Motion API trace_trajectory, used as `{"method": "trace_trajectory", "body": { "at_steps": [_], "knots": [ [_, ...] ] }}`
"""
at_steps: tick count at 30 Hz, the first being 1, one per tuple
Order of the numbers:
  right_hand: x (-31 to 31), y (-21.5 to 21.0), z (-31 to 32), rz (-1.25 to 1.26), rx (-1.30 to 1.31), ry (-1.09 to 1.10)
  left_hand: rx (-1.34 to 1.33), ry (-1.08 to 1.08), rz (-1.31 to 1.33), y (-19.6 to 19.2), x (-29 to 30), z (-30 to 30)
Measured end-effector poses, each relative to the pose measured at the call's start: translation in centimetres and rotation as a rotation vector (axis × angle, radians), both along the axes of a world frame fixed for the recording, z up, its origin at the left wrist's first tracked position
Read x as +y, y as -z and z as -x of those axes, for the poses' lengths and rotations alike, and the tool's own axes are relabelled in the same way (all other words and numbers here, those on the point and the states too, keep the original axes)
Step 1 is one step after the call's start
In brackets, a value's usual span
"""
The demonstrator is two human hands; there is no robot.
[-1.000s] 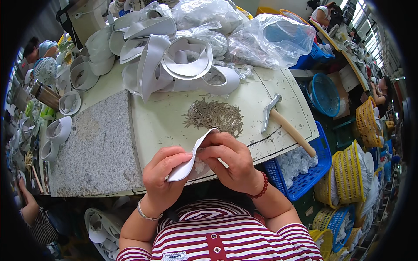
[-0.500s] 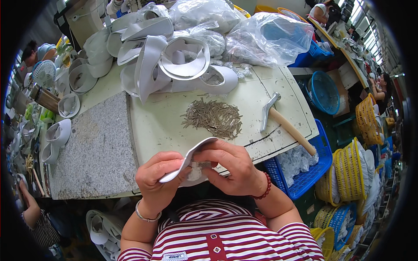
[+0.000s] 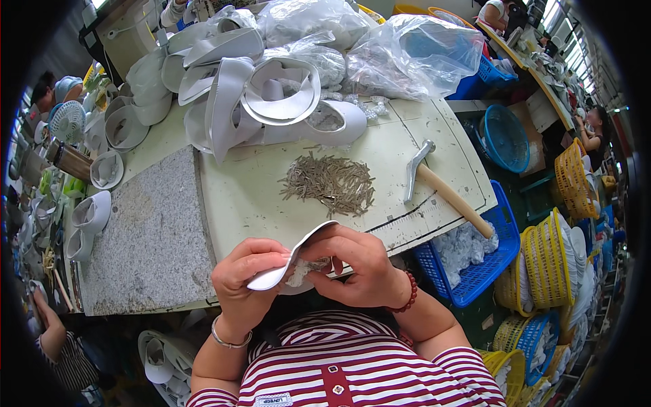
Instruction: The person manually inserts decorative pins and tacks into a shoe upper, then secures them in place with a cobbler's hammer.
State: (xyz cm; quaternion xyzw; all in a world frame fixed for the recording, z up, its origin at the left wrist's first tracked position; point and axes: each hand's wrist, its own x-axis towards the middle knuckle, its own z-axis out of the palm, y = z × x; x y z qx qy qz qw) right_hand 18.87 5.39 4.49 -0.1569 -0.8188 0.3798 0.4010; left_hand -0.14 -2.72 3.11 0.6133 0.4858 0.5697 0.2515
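Visor (image 3: 268, 277) is curving; your left hand (image 3: 239, 283) is clamping its near end, your right hand (image 3: 363, 268) its far end; strips (image 3: 327, 182) are lying on the worktop (image 3: 245, 203).

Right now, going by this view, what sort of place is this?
Probably a factory workshop: white visor-like pieces heaped on a worktable, a hammer near a pile of small brownish strips, and yellow baskets holding white items.
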Motion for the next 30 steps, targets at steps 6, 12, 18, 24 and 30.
{"method": "trace_trajectory", "body": {
  "at_steps": [6, 12, 18, 24, 30],
  "knots": [
    [0.0, 0.3, 0.2, 0.117, 0.052, -0.042, -0.173, 0.047, 0.071, 0.1, -0.2, -0.1],
    [-0.4, 0.6, 0.4, 0.117, 0.079, -0.028, -0.202, 0.049, 0.081, 0.2, -0.3, -0.1],
    [-0.8, 0.6, 0.4, 0.146, 0.103, -0.037, -0.159, 0.025, 0.037, 0.4, -0.4, -0.2],
    [-1.5, 1.6, 0.9, 0.002, 0.185, 0.038, -0.193, -0.019, 0.061, 0.5, -0.7, -0.6],
    [-1.9, 1.6, 1.2, -0.003, 0.161, 0.076, -0.147, -0.039, 0.051, 0.9, -0.9, -0.3]
  ]
}}
